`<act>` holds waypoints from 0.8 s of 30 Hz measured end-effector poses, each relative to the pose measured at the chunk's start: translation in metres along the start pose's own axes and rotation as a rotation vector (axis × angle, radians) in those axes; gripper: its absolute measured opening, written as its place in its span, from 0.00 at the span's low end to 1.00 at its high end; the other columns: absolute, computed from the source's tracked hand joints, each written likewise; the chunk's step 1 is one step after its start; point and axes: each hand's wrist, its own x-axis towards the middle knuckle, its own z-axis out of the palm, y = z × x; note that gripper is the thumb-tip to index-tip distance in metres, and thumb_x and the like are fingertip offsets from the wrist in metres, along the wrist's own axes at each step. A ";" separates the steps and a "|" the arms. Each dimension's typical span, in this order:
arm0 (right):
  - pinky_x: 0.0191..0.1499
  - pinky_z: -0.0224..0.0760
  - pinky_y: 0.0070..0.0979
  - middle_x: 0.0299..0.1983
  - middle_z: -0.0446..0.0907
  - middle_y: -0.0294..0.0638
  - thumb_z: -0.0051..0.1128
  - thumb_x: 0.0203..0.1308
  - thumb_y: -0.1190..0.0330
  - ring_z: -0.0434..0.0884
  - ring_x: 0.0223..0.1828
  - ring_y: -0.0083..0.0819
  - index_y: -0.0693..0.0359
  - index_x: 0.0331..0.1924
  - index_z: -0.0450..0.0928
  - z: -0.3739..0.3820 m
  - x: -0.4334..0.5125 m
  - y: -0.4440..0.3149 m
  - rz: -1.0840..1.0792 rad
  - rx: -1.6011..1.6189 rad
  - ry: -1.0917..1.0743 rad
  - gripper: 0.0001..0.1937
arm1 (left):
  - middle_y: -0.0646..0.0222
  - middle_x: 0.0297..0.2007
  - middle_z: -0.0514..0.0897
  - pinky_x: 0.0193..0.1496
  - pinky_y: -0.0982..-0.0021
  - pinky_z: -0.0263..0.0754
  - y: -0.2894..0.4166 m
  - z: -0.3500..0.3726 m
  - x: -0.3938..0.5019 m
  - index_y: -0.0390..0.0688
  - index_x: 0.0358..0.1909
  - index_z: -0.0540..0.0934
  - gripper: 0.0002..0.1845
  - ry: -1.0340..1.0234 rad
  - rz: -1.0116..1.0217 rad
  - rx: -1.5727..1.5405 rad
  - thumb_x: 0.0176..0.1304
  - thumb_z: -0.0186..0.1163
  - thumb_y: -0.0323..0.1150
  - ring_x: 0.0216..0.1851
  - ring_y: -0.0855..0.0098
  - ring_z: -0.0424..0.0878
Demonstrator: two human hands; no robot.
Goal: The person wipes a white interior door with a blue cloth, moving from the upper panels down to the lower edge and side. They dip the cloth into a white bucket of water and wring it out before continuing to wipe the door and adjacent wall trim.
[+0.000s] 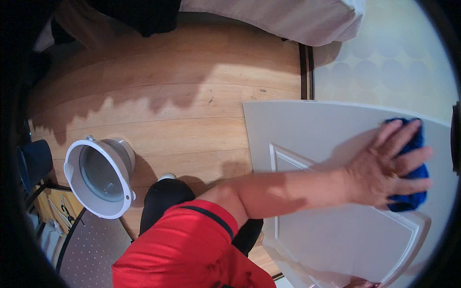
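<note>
My left hand (pixel 385 169) presses a blue cloth (pixel 414 198) flat against a white panelled door (pixel 324 244). Its fingers are spread over the cloth, which shows between and beyond them. The bare forearm reaches across the door from a red short sleeve. Moulded trim frames the recessed panel below the hand. At the bottom edge of the view, a sliver of skin by the door looks like part of my right hand (pixel 360 282); the rest of it is cut off, and what it does is hidden.
A white and grey bucket (pixel 68 169) with liquid inside stands on the wood-plank floor (pixel 173 133), left of my knee. A dark bin (pixel 36 162) and a dotted board or seat (pixel 97 248) lie further left. Pale fabric (pixel 288 18) hangs at the top, beside a patterned wall (pixel 378 72).
</note>
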 end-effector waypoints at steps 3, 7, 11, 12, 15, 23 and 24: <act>0.39 0.60 0.42 0.34 0.70 0.50 0.38 0.67 0.51 0.67 0.34 0.48 0.69 0.38 0.70 0.001 0.003 -0.004 0.088 0.038 -0.052 0.24 | 0.60 0.65 0.52 0.60 0.39 0.56 -0.055 -0.018 -0.064 0.74 0.63 0.61 0.44 0.023 -0.184 0.216 0.41 0.71 0.50 0.66 0.44 0.50; 0.41 0.58 0.41 0.39 0.65 0.49 0.39 0.67 0.50 0.64 0.37 0.44 0.68 0.43 0.66 0.004 0.000 -0.004 0.153 0.050 -0.077 0.24 | 0.54 0.65 0.53 0.69 0.52 0.50 -0.153 -0.059 -0.200 0.50 0.62 0.65 0.23 0.198 -1.084 0.306 0.66 0.52 0.30 0.65 0.50 0.55; 0.43 0.55 0.37 0.41 0.59 0.45 0.39 0.66 0.46 0.59 0.38 0.37 0.67 0.49 0.61 0.005 -0.011 0.009 0.278 0.089 -0.070 0.27 | 0.43 0.63 0.59 0.68 0.56 0.50 -0.227 -0.084 -0.296 0.39 0.64 0.63 0.26 0.311 -1.620 0.373 0.71 0.41 0.43 0.64 0.48 0.57; 0.43 0.55 0.37 0.41 0.59 0.45 0.39 0.66 0.47 0.59 0.39 0.37 0.66 0.48 0.61 0.004 -0.013 0.014 0.266 0.088 -0.086 0.26 | 0.44 0.63 0.59 0.68 0.56 0.50 -0.232 -0.086 -0.307 0.40 0.65 0.62 0.26 0.367 -1.691 0.394 0.71 0.41 0.44 0.64 0.48 0.57; 0.43 0.55 0.37 0.40 0.58 0.44 0.42 0.65 0.49 0.59 0.39 0.37 0.65 0.46 0.62 -0.001 -0.023 0.032 0.187 0.037 -0.123 0.24 | 0.46 0.62 0.61 0.67 0.56 0.52 -0.224 -0.081 -0.296 0.42 0.65 0.63 0.25 0.407 -1.752 0.414 0.70 0.43 0.42 0.64 0.49 0.57; 0.45 0.57 0.38 0.44 0.58 0.43 0.59 0.56 0.54 0.61 0.42 0.37 0.64 0.49 0.57 0.007 -0.050 0.062 0.238 0.102 -0.111 0.28 | 0.61 0.64 0.52 0.68 0.45 0.47 -0.074 -0.051 -0.128 0.61 0.62 0.66 0.38 -0.084 -0.701 0.099 0.46 0.68 0.32 0.68 0.46 0.45; 0.45 0.58 0.38 0.44 0.58 0.44 0.57 0.57 0.54 0.61 0.43 0.38 0.64 0.49 0.58 0.007 -0.052 0.065 0.260 0.138 -0.103 0.27 | 0.61 0.64 0.52 0.68 0.44 0.47 -0.073 -0.050 -0.120 0.63 0.63 0.65 0.40 -0.075 -0.627 0.096 0.45 0.68 0.32 0.68 0.46 0.44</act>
